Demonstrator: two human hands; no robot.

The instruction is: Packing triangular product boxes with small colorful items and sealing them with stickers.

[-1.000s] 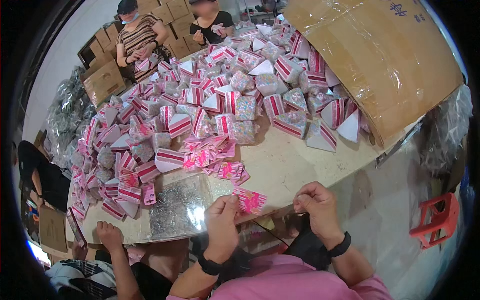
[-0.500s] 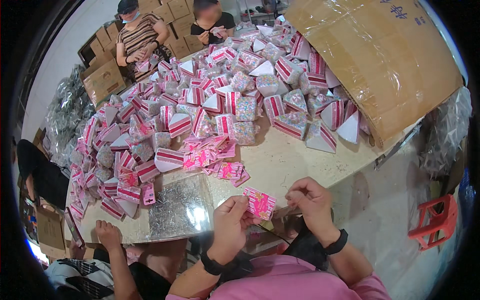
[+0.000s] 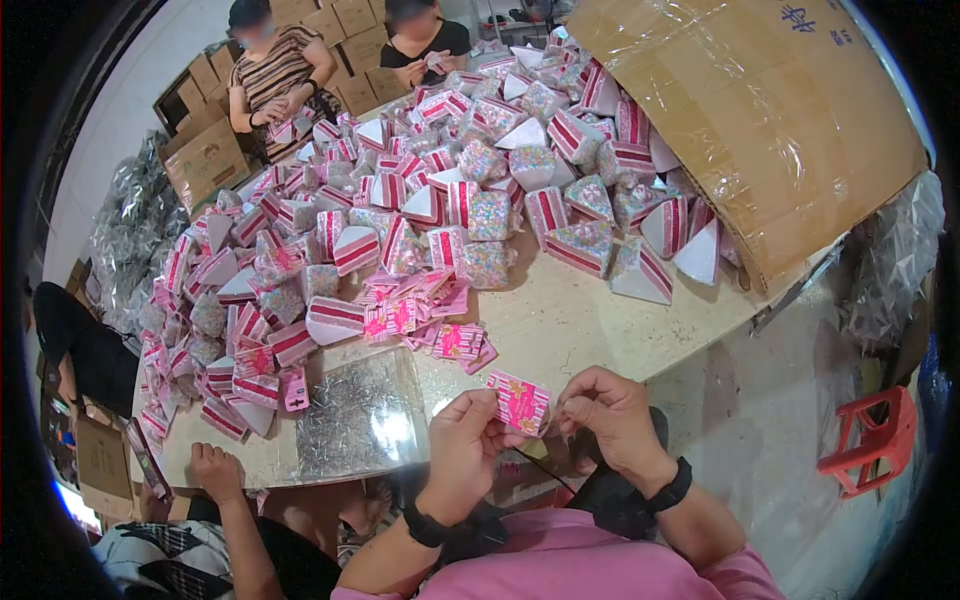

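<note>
Your left hand (image 3: 462,442) grips a pink striped card (image 3: 520,402); your right hand (image 3: 612,422) curls just beside it, its grip impossible to tell.

Red stool (image 3: 888,436) well R of fingers (image 3: 600,382); clr plastic (image 3: 900,255) beyond stool. Far L, fwd of fingers: plastic heap (image 3: 130,230), brn ctns (image 3: 203,162).

- Shallow transparent rectangular tray (image 3: 398,435) of thin silvery bits (image 3: 345,422).
- Right of tray: left hand (image 3: 462,445) pinching a pink-and-white striped rectangular card (image 3: 521,403).
- Farther right: right hand (image 3: 608,418), fingertips near the card, perhaps pinching something very fine.
- Beyond tray: piled pink-and-white wedge-shaped cake pieces (image 3: 424,206).
</note>
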